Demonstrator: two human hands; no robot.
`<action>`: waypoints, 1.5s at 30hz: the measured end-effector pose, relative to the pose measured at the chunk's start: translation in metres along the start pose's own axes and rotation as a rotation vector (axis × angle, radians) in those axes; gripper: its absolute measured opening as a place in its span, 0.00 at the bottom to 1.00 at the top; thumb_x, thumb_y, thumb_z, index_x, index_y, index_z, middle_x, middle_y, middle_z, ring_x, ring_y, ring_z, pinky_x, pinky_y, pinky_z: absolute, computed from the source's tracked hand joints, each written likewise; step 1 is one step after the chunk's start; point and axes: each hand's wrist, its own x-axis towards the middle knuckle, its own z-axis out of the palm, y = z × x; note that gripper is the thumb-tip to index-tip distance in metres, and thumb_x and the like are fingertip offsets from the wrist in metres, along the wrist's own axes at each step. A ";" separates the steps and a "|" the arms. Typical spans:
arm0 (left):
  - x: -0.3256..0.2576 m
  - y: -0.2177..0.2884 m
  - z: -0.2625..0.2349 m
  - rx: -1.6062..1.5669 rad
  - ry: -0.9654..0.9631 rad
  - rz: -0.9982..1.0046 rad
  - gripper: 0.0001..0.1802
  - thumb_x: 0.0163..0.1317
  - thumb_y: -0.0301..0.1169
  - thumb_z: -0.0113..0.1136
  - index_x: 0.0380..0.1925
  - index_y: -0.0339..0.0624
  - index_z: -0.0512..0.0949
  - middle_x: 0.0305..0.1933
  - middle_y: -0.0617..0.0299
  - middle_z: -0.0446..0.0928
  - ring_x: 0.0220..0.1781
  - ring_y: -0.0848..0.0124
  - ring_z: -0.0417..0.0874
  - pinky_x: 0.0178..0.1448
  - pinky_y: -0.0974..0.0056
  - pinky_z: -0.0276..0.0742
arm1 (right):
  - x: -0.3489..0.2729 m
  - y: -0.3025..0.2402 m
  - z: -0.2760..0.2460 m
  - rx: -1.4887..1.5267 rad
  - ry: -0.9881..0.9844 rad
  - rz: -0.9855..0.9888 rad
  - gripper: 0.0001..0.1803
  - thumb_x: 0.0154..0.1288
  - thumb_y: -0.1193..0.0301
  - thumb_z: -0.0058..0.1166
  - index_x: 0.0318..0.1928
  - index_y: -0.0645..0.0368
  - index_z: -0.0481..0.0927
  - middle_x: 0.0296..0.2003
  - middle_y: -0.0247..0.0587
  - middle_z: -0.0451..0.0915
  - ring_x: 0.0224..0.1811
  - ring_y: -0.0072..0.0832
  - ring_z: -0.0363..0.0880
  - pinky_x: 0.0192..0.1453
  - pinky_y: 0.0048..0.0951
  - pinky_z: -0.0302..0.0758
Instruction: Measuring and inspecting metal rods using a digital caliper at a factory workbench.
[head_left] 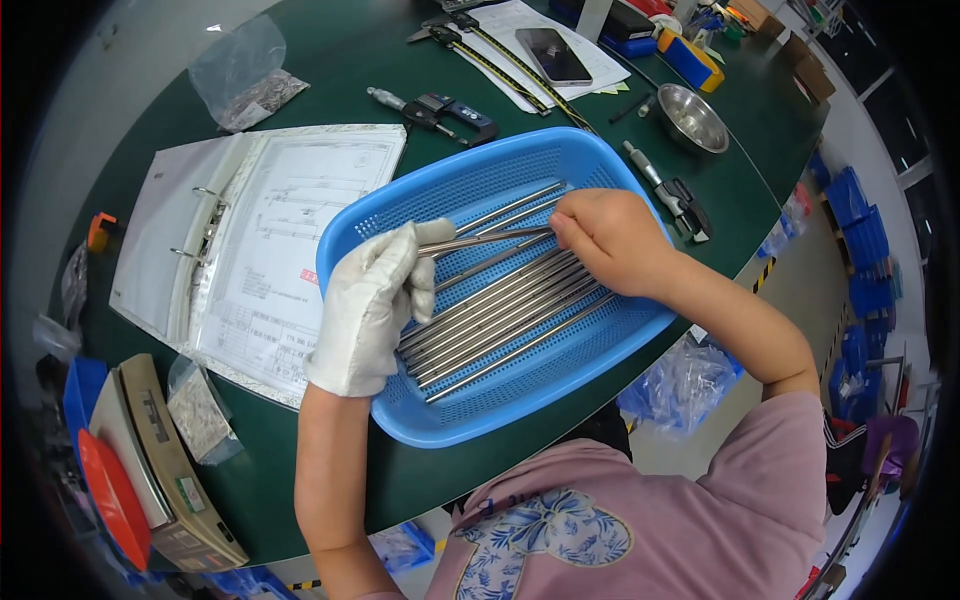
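So we've got a slim, shiny metal rod (490, 239) held up over a blue plastic basket (445, 428) with little holes all over its sides. Our left hand (370, 305), in a wrinkly white glove (350, 345), has its fingers curled round one end; our bare right hand (615, 240) grips the other. Below, more smooth, straight rods (500, 318) lie roughly side by side.

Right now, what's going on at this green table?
A person holds a metal rod, perhaps more than one, over a blue basket, with the gloved left hand toward one end and the bare right hand toward the other. More rods lie in the basket. An open binder lies to its left, a micrometer to its right.
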 end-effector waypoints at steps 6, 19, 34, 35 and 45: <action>-0.001 0.000 0.002 0.017 -0.004 0.017 0.23 0.67 0.39 0.43 0.45 0.23 0.70 0.21 0.67 0.65 0.21 0.81 0.64 0.27 0.76 0.63 | 0.002 -0.001 -0.006 0.223 -0.146 0.262 0.15 0.63 0.67 0.41 0.24 0.61 0.73 0.21 0.41 0.74 0.26 0.35 0.74 0.31 0.33 0.68; 0.000 -0.001 -0.002 -0.071 0.039 0.089 0.20 0.64 0.38 0.49 0.41 0.27 0.73 0.18 0.69 0.66 0.21 0.80 0.65 0.27 0.76 0.63 | 0.001 0.003 0.000 0.244 0.090 0.066 0.16 0.66 0.65 0.39 0.27 0.63 0.75 0.24 0.40 0.74 0.27 0.29 0.72 0.34 0.27 0.68; 0.003 -0.004 -0.004 -0.132 0.045 0.100 0.16 0.63 0.35 0.51 0.42 0.30 0.73 0.24 0.66 0.69 0.26 0.79 0.69 0.31 0.75 0.66 | 0.000 0.001 -0.004 0.266 -0.035 -0.042 0.15 0.65 0.67 0.39 0.31 0.65 0.76 0.28 0.40 0.76 0.29 0.28 0.74 0.35 0.25 0.70; 0.003 -0.004 -0.004 -0.124 0.056 0.101 0.16 0.63 0.35 0.50 0.42 0.30 0.73 0.24 0.67 0.69 0.26 0.80 0.69 0.31 0.76 0.66 | 0.000 0.001 -0.005 0.250 -0.033 -0.062 0.15 0.65 0.68 0.39 0.30 0.65 0.76 0.28 0.40 0.76 0.29 0.28 0.74 0.35 0.25 0.70; 0.002 -0.005 -0.005 -0.062 0.021 0.138 0.16 0.65 0.35 0.48 0.43 0.30 0.71 0.25 0.67 0.68 0.28 0.80 0.68 0.34 0.76 0.65 | 0.025 -0.019 -0.008 0.224 -0.040 -0.083 0.15 0.63 0.65 0.41 0.24 0.59 0.74 0.22 0.39 0.74 0.27 0.36 0.73 0.31 0.35 0.67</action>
